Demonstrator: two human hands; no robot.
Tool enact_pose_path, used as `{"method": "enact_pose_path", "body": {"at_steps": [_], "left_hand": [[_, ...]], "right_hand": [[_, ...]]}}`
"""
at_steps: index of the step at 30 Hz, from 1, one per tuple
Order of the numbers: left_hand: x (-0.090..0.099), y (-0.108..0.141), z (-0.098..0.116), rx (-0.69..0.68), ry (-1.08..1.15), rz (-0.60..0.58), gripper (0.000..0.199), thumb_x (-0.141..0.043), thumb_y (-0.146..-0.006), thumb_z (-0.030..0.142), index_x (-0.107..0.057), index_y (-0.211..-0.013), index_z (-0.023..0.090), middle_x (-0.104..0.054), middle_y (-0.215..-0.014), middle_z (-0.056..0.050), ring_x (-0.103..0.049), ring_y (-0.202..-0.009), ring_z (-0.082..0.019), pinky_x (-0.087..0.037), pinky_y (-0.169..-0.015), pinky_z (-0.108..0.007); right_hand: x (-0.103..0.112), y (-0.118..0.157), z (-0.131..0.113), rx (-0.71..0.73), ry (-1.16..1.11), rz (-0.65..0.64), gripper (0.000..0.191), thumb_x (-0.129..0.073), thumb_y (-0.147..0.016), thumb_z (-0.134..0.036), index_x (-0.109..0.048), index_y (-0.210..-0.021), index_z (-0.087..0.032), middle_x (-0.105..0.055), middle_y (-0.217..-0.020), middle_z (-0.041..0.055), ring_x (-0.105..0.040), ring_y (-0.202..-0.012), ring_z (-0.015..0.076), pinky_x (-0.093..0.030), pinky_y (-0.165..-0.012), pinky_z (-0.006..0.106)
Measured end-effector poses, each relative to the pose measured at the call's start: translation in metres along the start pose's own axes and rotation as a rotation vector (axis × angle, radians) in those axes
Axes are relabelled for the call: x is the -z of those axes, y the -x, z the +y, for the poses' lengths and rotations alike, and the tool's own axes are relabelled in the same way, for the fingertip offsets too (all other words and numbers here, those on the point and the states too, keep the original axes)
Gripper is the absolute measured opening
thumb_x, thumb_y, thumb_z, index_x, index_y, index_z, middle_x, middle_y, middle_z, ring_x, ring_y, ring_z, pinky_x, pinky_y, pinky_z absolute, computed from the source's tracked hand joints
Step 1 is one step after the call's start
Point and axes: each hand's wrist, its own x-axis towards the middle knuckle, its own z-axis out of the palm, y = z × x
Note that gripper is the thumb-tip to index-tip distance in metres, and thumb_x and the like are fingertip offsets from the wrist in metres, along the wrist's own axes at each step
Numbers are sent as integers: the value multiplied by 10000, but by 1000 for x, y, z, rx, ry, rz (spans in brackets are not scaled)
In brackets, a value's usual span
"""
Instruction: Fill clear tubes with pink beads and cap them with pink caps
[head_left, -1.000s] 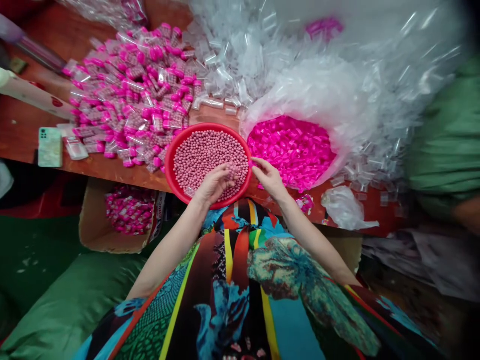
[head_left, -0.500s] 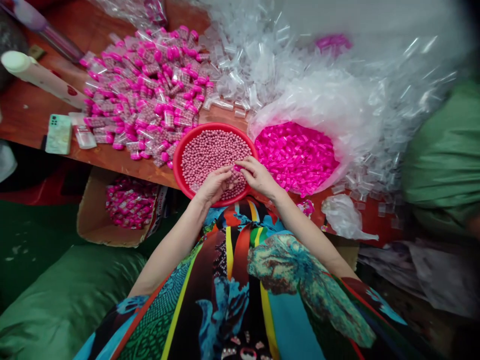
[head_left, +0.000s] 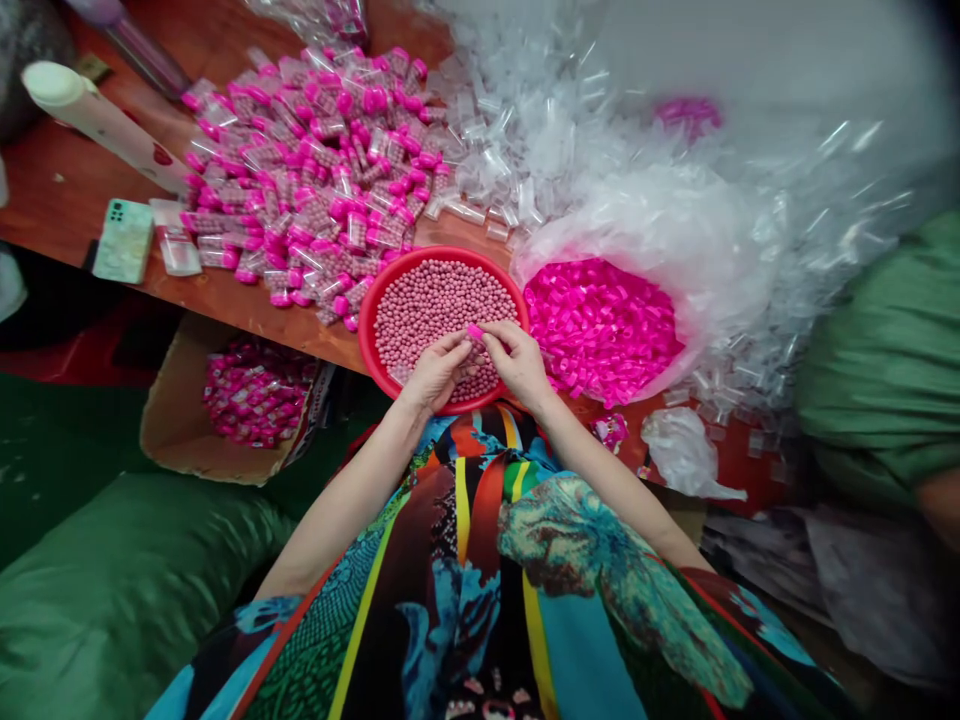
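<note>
Over the front part of a red basin (head_left: pixel 369 330) full of small pink beads (head_left: pixel 442 300), my two hands meet. My left hand (head_left: pixel 436 372) is closed around a small clear container, mostly hidden by the fingers. Between the fingertips of my right hand (head_left: pixel 517 362) is a bright pink cap (head_left: pixel 475 332), close to the left fingertips. Whether cap and container touch cannot be made out. Right of the basin, an open plastic bag (head_left: pixel 694 345) holds many pink caps (head_left: pixel 600 330). Filled, pink-capped tubes (head_left: pixel 322 170) are heaped behind and left of the basin.
Clear tubes (head_left: pixel 495 160) spread across the back right. A phone (head_left: pixel 124 241), a small packet (head_left: pixel 178 245) and a white bottle (head_left: pixel 105 125) lie at the left. A cardboard box (head_left: pixel 176 420) stands below the table edge. A person's green sleeve (head_left: pixel 885 350) is at the right.
The view has shifted slightly, moving the table items rightward in the picture. The pink cap shows more clearly between my right fingertips; both hands remain over the basin.
</note>
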Motion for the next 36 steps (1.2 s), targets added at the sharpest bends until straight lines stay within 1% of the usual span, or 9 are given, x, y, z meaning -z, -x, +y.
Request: {"method": "enact_pose_path", "body": {"at_steps": [3,8,13,16,19,22,25,29,36], "left_hand": [[-3,3,-2,-10,13,9,301,-826,-848,183,-746,-1137,150,-756,-1014,-69,-709,-805,-142,-577,-699,-241],[-10,12,-2,-39,29,20,316,-854,-828,215,-750,-1122,163,-745,-935,-42,-672,-727,-107,-549,-671,-209],[-17,18,2,-71,34,25,256,-824,-837,185,-755,-1084,186,-742,-958,-36,-658,-745,-110,-537,-702,-225],[-18,19,8,-76,36,-8,233,-823,-826,200,-753,-1048,195,-734,-954,-34,-655,-766,-124,-526,-719,-246],[-19,20,18,-119,20,-63,217,-855,-793,232,-748,-977,190,-724,-915,-27,-645,-772,-134,-495,-697,-250],[-21,19,28,-160,0,-67,196,-855,-784,227,-744,-938,178,-725,-899,-26,-649,-792,-140,-491,-720,-253],[-23,16,34,-138,31,-61,193,-837,-787,203,-735,-947,166,-737,-908,-31,-669,-824,-146,-516,-771,-259],[-26,11,34,-102,116,-66,217,-842,-787,185,-710,-955,153,-734,-896,-30,-669,-801,-137,-517,-707,-239],[-32,4,29,-5,103,-70,143,-805,-857,215,-694,-926,157,-699,-826,-11,-628,-717,-107,-504,-661,-219]], "right_hand": [[2,2,-6,54,16,5,250,-553,-1016,-238,-771,-1131,-199,-769,-1085,97,-711,-1040,203,-580,-975,358],[6,8,-18,130,77,-5,267,-517,-1039,-237,-756,-1154,-210,-762,-1098,106,-715,-1043,208,-594,-972,370],[6,12,-32,114,87,48,275,-498,-1034,-216,-748,-1147,-203,-750,-1104,126,-703,-1053,229,-594,-989,398],[5,13,-43,91,41,50,250,-508,-1034,-238,-737,-1135,-228,-744,-1093,103,-703,-1058,231,-595,-988,401],[5,12,-54,19,-10,76,258,-552,-1027,-279,-663,-1259,-258,-724,-1182,84,-700,-1112,224,-593,-1012,391],[4,12,-62,-33,-66,101,351,-609,-1001,-287,-574,-1350,-261,-701,-1203,86,-706,-1095,223,-614,-965,377],[5,13,-65,33,-10,109,371,-616,-992,-251,-549,-1356,-273,-671,-1213,93,-685,-1122,236,-596,-1012,416],[11,12,-65,157,97,113,347,-608,-993,-219,-566,-1331,-282,-654,-1229,103,-648,-1182,259,-562,-1069,455],[20,5,-56,134,65,53,266,-552,-1006,-210,-664,-1246,-237,-730,-1184,96,-693,-1137,235,-576,-1040,406]]}}
